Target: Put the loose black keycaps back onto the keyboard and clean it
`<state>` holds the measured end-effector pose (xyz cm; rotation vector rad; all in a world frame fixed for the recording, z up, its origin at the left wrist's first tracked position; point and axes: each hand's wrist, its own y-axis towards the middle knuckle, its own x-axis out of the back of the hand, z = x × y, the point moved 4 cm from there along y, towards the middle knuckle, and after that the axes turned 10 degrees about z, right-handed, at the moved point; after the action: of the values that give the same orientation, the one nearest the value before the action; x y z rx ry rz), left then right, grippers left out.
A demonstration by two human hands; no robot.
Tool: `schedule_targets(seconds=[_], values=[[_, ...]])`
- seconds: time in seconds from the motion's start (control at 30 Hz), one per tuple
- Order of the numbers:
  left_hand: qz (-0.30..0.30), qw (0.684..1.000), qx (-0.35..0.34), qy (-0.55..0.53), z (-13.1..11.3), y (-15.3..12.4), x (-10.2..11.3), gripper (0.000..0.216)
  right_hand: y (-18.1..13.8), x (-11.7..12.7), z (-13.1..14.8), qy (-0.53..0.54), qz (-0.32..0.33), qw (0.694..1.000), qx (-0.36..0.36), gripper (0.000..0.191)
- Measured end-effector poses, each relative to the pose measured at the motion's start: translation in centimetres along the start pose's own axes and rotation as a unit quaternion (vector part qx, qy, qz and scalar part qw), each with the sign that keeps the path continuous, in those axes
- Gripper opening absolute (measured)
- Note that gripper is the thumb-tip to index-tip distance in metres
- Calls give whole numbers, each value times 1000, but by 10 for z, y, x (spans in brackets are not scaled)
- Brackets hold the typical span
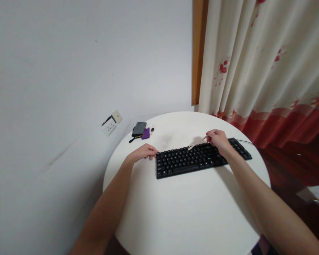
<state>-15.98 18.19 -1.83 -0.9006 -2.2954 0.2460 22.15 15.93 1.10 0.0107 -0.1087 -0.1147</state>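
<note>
A black keyboard [187,169] lies on the round white table [180,212], slanting slightly up toward the right. My left hand [145,152] is closed at its upper left corner, with thumb and fingertips pinching the edge. Above the number row, my right hand [216,139] grips a slim, pale toothbrush [202,141] by its handle end. The brush slopes down to the left, its head touching or just over the top row of keys near the middle. My right hand and wrist hide some keys on the right side.
A grey pouch [139,129], a purple cloth [146,134] and a small black item [152,129] sit at the table's back left. The keyboard's cable [244,141] runs off right. A wall with a socket [108,126] stands left; a curtain [236,71] hangs behind right.
</note>
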Motion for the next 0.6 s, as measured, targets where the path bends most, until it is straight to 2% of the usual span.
schedule_targets(seconds=[0.3, 0.43, 0.6], values=[[-3, 1000, 1, 1, -1, 0, 0, 32, 3, 11, -5, -36, -9, 998, -50, 16], [-5, 1000, -1, 3, -1, -1, 0, 32, 4, 13, -6, -26, -15, 998, -51, 17], [-3, 1000, -2, 0, 1, 0, 0, 32, 3, 7, -7, 9, 11, 999, -36, 17]])
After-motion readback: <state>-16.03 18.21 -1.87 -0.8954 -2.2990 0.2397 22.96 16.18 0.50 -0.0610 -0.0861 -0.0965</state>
